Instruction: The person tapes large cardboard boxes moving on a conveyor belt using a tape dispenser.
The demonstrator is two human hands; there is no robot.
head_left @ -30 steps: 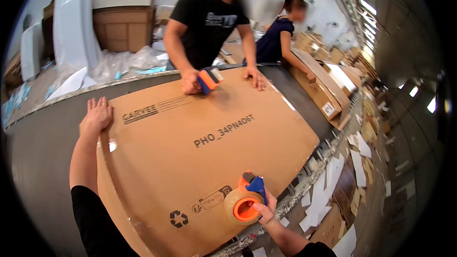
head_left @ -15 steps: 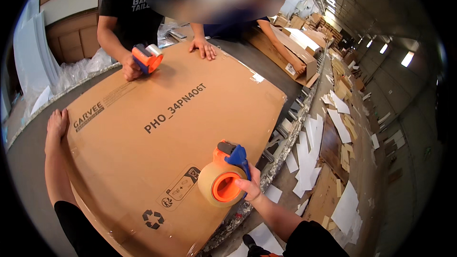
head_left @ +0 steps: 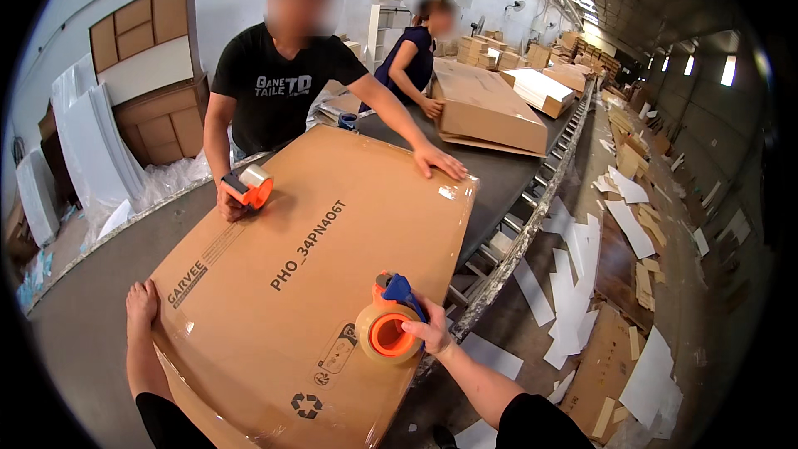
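Observation:
A large flat cardboard box (head_left: 249,316) with dark print lies in front of me on a grey work surface. At its left edge my left hand (head_left: 142,303) grips the side near the corner. My right hand (head_left: 428,328) holds an orange and blue tape dispenser (head_left: 388,334) with a roll of clear tape, over the box's right edge. Across the box, a co-worker in a black shirt holds another orange tape dispenser (head_left: 252,189) at the far left edge. That person's other hand (head_left: 440,161) lies flat near the far right corner.
Farther along the conveyor (head_left: 519,187), a second person handles another cardboard box (head_left: 490,104). White sheets (head_left: 573,283) and wooden strips litter the floor on the right. Panels (head_left: 96,133) lean by the left wall, with plastic wrap near them.
My view has tilted up, and the box is turned somewhat. The co-worker's free hand has shifted right to the far corner. The second person's box has changed its angle. My hands keep their holds.

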